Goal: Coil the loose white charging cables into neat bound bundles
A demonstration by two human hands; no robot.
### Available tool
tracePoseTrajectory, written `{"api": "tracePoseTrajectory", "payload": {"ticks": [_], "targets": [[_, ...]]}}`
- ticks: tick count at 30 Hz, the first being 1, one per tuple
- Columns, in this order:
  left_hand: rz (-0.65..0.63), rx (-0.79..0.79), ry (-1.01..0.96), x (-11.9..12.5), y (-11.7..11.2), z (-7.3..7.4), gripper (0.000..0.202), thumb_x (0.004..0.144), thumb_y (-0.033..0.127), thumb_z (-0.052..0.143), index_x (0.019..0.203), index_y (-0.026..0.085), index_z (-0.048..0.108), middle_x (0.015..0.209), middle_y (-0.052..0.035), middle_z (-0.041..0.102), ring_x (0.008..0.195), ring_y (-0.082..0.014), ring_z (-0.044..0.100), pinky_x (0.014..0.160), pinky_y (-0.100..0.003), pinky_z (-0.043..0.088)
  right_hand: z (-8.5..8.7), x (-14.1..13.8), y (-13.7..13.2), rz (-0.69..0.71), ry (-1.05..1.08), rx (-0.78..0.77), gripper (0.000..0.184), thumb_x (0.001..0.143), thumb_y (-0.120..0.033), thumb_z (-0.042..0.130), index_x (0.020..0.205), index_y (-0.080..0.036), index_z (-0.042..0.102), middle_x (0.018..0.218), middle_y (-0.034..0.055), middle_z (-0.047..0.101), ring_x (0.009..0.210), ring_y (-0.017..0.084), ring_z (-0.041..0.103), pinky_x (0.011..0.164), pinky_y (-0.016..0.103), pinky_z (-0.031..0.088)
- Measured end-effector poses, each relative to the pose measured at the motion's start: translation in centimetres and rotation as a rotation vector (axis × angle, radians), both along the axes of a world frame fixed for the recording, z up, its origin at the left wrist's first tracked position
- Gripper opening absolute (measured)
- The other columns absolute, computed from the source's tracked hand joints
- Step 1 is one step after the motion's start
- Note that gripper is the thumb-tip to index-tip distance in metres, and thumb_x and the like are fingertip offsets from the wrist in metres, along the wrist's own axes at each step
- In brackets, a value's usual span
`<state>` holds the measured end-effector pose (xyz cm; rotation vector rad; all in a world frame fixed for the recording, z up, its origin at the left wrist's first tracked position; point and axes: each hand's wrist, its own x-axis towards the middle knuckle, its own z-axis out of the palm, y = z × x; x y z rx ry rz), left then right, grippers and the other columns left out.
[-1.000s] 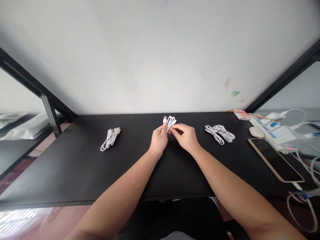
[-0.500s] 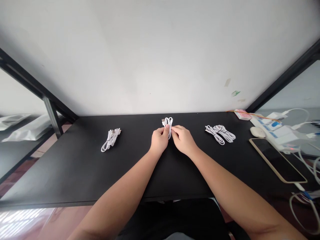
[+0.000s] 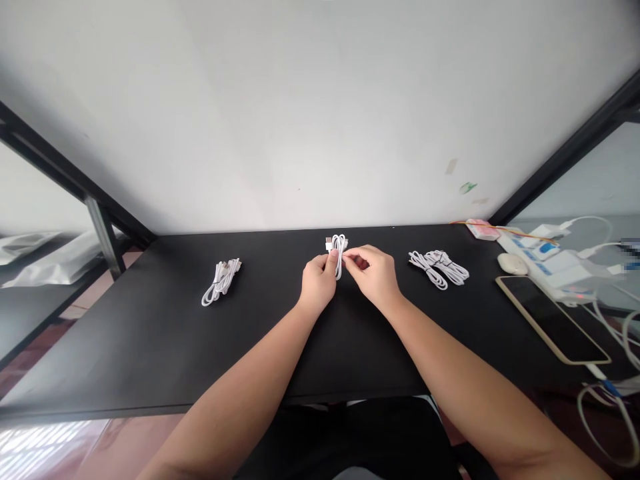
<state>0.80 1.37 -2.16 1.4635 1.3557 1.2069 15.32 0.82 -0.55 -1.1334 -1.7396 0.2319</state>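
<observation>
Now the right hand [image 3: 375, 275] has arched back a little from the white cable bundle [image 3: 339, 245], its thumb and forefinger drawn in toward each other at the coils' side; whether they pinch anything, I can't make out from here. The left hand [image 3: 319, 280] stays clamped round the lower coils. A second ago the bundle leaned rightward; it has since come upright, over the surface [image 3: 150, 353], near the far edge and about midway between the ends. To my eye, that leaves the left steadying and the right free for fine fingerwork.

As for containers, some translucent plastic packaging [image 3: 57, 263] lies on a shelf beyond the left edge, its contents unclear to me. By the far right corner, a power strip [image 3: 523, 250] has chargers [image 3: 570, 270] seated in its sockets.
</observation>
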Motion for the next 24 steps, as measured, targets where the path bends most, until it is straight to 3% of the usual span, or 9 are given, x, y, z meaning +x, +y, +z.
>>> {"api": "tracePoseTrajectory", "payload": {"ticks": [6, 11, 19, 24], "targets": [[0.033, 0.050, 0.042, 0.0, -0.1, -0.1, 0.051, 0.097, 0.054, 0.048, 0.061, 0.017, 0.052, 0.064, -0.0007, 0.050, 0.061, -0.0123, 0.045, 0.059, -0.025, 0.032, -0.5, -0.2, 0.0, 0.020, -0.059, -0.022, 0.014, 0.092, -0.019, 0.061, 0.090, -0.022, 0.075, 0.083, 0.0029, 0.075, 0.068, 0.017, 0.067, 0.067, 0.030, 0.053], [0.024, 0.053, 0.079, 0.1, 0.1, -0.2, 0.049, 0.099, 0.049, 0.047, 0.064, 0.016, 0.060, 0.073, -0.0033, 0.056, 0.068, -0.0142, 0.053, 0.067, -0.027, 0.039, -0.6, -0.8, -0.3, 0.050, -0.044, -0.078, 0.015, 0.092, -0.023, 0.059, 0.100, -0.021, 0.072, 0.092, 0.0052, 0.076, 0.078, 0.019, 0.071, 0.074, 0.032, 0.055], [-0.068, -0.064, 0.034, 0.0, 0.4, -0.2, 0.045, 0.098, 0.048, 0.045, 0.072, 0.016, 0.064, 0.076, -0.0056, 0.063, 0.073, -0.0172, 0.057, 0.070, -0.029, 0.042, -0.1, -0.3, -0.2, 0.115, -0.120, -0.162, 0.029, 0.080, -0.021, 0.069, 0.109, -0.023, 0.066, 0.104, 0.0051, 0.073, 0.093, 0.023, 0.068, 0.081, 0.034, 0.052], [-0.140, -0.067, 0.134, -0.1, 0.4, 0.2, 0.042, 0.098, 0.041, 0.046, 0.067, 0.017, 0.060, 0.067, -0.0032, 0.057, 0.069, -0.0171, 0.055, 0.070, -0.029, 0.040, -0.3, 0.3, 0.2, 0.110, -0.082, -0.234, 0.018, 0.082, -0.018, 0.066, 0.099, -0.023, 0.066, 0.091, 0.0013, 0.073, 0.082, 0.019, 0.069, 0.074, 0.030, 0.049]]}}
